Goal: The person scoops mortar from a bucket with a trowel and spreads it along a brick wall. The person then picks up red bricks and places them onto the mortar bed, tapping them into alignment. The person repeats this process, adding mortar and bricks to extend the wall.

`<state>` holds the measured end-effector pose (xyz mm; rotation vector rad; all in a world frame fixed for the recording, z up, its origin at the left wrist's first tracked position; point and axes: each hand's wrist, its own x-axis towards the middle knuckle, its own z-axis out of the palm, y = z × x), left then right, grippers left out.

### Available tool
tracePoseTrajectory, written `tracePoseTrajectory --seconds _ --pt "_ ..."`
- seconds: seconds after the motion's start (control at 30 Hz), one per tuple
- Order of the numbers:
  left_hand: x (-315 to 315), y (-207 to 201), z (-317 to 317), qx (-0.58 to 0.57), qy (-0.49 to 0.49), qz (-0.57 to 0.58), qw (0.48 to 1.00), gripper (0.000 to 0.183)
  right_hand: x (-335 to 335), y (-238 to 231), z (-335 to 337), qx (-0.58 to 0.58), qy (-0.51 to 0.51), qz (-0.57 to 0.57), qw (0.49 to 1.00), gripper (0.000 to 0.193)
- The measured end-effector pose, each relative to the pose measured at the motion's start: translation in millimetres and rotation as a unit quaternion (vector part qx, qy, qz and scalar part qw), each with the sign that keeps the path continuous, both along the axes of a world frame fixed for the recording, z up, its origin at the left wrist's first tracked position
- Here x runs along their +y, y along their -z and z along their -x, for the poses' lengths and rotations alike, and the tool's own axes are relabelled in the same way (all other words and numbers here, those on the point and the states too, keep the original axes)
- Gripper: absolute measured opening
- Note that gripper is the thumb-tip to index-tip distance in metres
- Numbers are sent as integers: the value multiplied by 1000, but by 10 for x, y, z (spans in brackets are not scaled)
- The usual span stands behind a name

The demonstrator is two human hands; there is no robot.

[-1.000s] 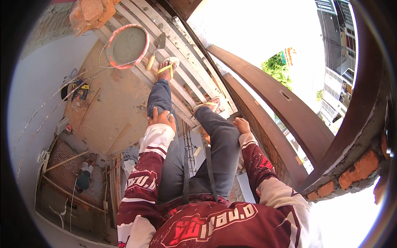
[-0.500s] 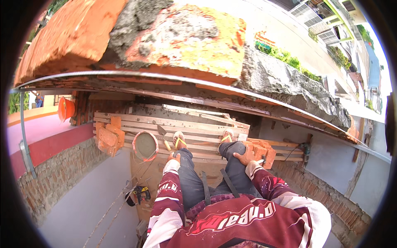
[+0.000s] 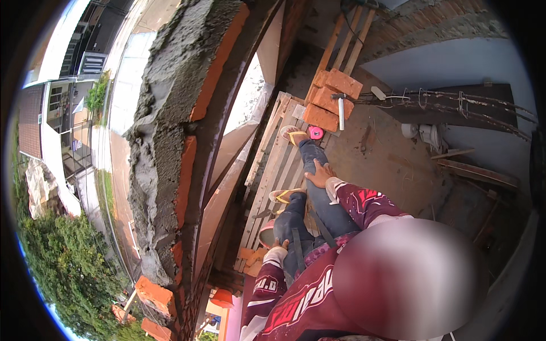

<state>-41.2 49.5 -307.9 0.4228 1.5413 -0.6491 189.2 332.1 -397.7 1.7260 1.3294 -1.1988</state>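
On the planks (image 3: pixel 289 163), beyond the right foot (image 3: pixel 293 135), sit the stacked bricks (image 3: pixel 327 98), with a hammer (image 3: pixel 341 111) lying on them. The right hand (image 3: pixel 320 173) rests spread on the right leg (image 3: pixel 329 207), grasping nothing loose. The left hand (image 3: pixel 277 245) is at the left leg (image 3: pixel 290 220), just beside the bucket (image 3: pixel 266 233); its fingers are partly hidden, so I cannot tell whether they grip. The bricks look heavy, stiff and rough, unlikely to slip but apt to chip at corners; each seems best held across its long sides. The hammer is probably head-heavy, best taken by its pale handle.
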Motion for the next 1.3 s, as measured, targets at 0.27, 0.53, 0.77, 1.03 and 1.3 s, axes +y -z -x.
tracePoseTrajectory --seconds 0.27,0.53,0.77,1.03,1.3 --pt "945 299 31 76 3 -170 983 45 993 1210 -821 -67 222 -129 964 71" --pt "1654 654 -951 -101 -82 -278 952 45 1909 2332 -1446 -129 216 -255 934 57" --pt "2165 783 -1669 -161 76 -424 888 54 1667 2263 -1417 -43 340 -358 868 43" --pt "2507 817 -1921 -225 262 -231 909 71 409 1853 -1557 62 305 -218 925 41" --pt "2388 962 -1808 -224 232 -310 895 66 -203 2777 -1516 -160 442 -36 882 48"
